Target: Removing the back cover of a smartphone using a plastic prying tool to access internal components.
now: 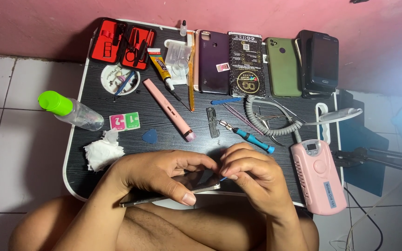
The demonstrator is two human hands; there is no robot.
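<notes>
My left hand (157,174) grips a dark smartphone (196,181) at the near edge of a small black table (131,100), thumb under its lower edge and fingers over the top. My right hand (254,176) is pinched at the phone's right end, where a thin blue tool tip (223,178) shows between the fingers. Just beyond the hands lie a blue-handled screwdriver (252,138), a pink pen-shaped tool (168,109) and a blue triangular pick (149,136).
Along the far edge lie a red tool case (122,42), a glue tube (160,67), a purple phone (212,62), a green phone (282,67) and black phones (319,62). A pink box device (318,175) with coiled cord sits right; a green-capped bottle (70,110) and crumpled tissue (101,151) left.
</notes>
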